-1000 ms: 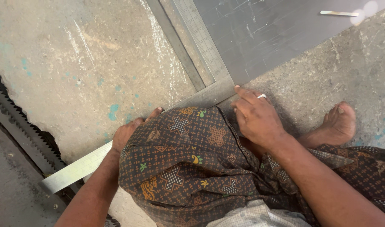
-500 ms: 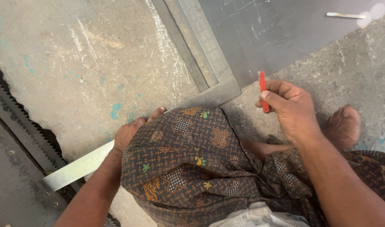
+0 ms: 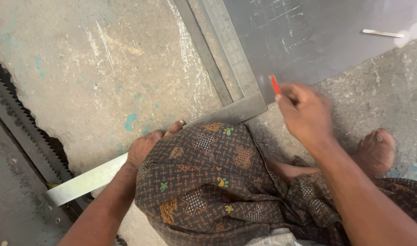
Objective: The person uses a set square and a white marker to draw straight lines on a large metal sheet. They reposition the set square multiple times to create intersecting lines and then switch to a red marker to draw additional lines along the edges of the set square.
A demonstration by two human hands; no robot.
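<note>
The person squats on the rough concrete floor point(image 3: 81, 68), a knee draped in brown patterned cloth point(image 3: 204, 182) between the arms. The left hand point(image 3: 147, 146) presses flat, fingers spread rather than clenched, on the long arm of a large L-shaped steel square point(image 3: 231, 111) that runs toward eight o'clock; its other arm climbs toward twelve o'clock along the edge of a grey metal sheet point(image 3: 317, 36). The right hand point(image 3: 306, 114), blurred, has its grip pinched on a slim red marker point(image 3: 275, 84), tip aimed at the sheet's near corner. A small silver strip point(image 3: 382, 33) lies at two o'clock on the sheet. To mark well, I judge the square must stay pinned hard against the sheet edge, with the marker tip snug to the blade.
</note>
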